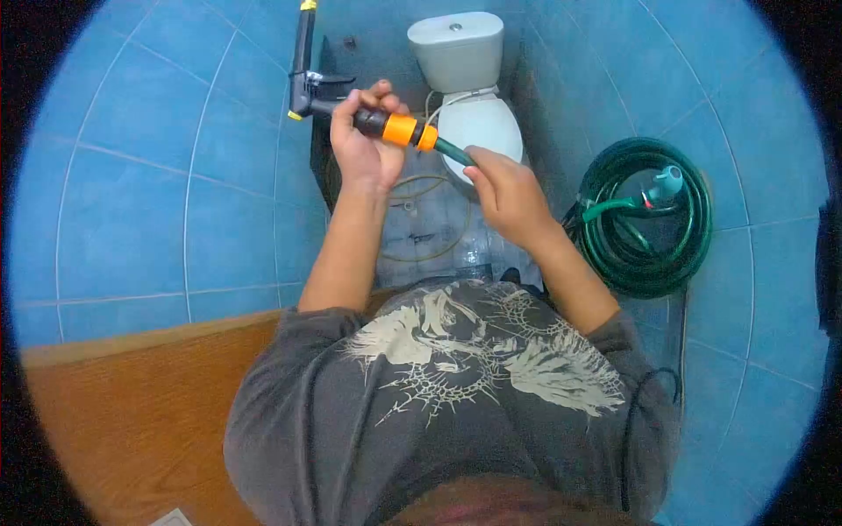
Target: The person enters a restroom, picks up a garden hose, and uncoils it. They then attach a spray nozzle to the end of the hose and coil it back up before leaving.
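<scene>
My left hand (367, 156), palm turned up, has its fingers curled round the black handle of a hose spray gun (304, 83). The gun's long barrel points upward in view and ends in a yellow tip; its trigger lies beyond my fingers. An orange hose connector (400, 130) sits at the handle's lower end, and a green hose (453, 152) runs out of it. Close to that connector, my right hand (511, 191) grips the hose between thumb and fingers. The hose's further run is hidden behind my right hand.
A white toilet (481, 123) stands ahead. At right, a coiled green hose (605, 263) with a light-blue nozzle (667, 182) hangs against the blue tiled wall. A thin yellowish hose (417, 259) lies on the floor. A brown wooden door (132, 412) is at lower left.
</scene>
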The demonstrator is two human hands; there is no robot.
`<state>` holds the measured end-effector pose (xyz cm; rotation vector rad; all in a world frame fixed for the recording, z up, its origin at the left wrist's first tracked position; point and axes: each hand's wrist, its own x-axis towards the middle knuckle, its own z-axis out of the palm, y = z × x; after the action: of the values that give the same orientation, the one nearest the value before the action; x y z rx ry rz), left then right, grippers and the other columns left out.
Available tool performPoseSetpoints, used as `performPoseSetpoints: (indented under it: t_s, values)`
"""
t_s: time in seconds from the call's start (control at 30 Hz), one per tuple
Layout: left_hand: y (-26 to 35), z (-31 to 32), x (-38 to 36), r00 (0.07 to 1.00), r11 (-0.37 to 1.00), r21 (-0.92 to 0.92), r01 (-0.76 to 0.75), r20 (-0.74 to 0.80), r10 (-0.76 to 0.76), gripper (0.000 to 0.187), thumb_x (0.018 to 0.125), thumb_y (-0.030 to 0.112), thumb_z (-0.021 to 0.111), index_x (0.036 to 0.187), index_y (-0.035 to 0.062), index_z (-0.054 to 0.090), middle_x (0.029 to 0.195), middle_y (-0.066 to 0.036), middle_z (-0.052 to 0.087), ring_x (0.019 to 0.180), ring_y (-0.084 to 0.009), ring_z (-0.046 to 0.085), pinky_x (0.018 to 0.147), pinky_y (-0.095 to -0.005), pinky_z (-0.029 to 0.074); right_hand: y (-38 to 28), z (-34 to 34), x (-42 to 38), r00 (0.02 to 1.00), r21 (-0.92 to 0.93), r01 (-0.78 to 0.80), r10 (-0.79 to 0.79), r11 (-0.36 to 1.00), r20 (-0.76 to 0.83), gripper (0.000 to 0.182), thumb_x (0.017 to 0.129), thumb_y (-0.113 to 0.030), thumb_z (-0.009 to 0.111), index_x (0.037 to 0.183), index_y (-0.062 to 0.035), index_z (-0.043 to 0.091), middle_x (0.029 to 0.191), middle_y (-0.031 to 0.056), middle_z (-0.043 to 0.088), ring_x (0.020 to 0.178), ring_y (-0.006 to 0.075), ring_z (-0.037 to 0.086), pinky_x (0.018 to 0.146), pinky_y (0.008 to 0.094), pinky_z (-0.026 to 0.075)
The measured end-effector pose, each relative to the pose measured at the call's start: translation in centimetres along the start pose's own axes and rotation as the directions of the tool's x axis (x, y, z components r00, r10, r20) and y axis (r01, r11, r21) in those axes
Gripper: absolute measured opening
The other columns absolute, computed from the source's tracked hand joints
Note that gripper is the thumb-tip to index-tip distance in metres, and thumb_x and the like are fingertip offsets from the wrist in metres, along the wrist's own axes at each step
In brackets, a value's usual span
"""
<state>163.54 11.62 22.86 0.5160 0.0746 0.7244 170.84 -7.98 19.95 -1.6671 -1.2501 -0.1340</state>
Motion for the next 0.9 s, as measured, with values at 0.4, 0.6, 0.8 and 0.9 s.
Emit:
performPoseSetpoints:
  t_s: [0.4,0.6,0.8,0.9]
  values:
    - [0.0,1.5,0.3,0.994,0.987,-0.141,-0.071,-0.097,0.057,0.021,0.099,0.027,0.056,0.087,0.0103,0.053,0.064,0.004,0.038,0.054,-0.0074,0.039,0.052,-0.0245,0.038,-4.2,-1.3,1.4,0.990,-0.277,-0.024,0.061,0.960,0.127,0.020,0.094,-0.021,0.059,0.108,-0.0073,0.060,0.077,0.0145,0.061,0.066,0.0356,0.061,0.056,0.0449,0.048]
    - [-0.8,2.9,0.0,0.979,0.993,0.010,-0.115,-0.171,0.115,0.019,0.099,0.027,0.056,0.088,0.0116,0.052,0.066,0.003,0.040,0.054,-0.0083,0.038,0.052,-0.0257,0.038,-4.1,-1.6,1.9,0.990,-0.292,-0.032,0.069,0.956,0.119,0.015,0.094,-0.021,0.059,0.095,-0.0069,0.056,0.074,0.0147,0.060,0.067,0.0366,0.061,0.056,0.0468,0.047]
    - [-1.3,2.9,0.4,0.992,0.996,0.017,-0.093,-0.085,0.094,0.020,0.099,0.030,0.056,0.090,0.0124,0.051,0.067,0.003,0.039,0.055,-0.0092,0.036,0.052,-0.0276,0.035,-2.8,-1.5,2.0,0.981,0.035,-0.148,0.143,0.988,0.133,0.027,0.096,-0.026,0.058,0.081,-0.0040,0.052,0.065,0.0189,0.057,0.058,0.0402,0.058,0.053,0.0482,0.043]
    - [-1.3,3.4,0.2,0.996,0.996,-0.029,-0.083,-0.037,0.082,0.020,0.099,0.029,0.055,0.089,0.0123,0.052,0.066,0.003,0.039,0.053,-0.0087,0.036,0.051,-0.0265,0.036,-1.9,-1.4,2.3,0.944,0.246,-0.290,0.234,0.925,0.233,0.031,0.097,-0.026,0.057,0.077,-0.0019,0.054,0.062,0.0168,0.056,0.054,0.0330,0.057,0.052,0.0414,0.042]
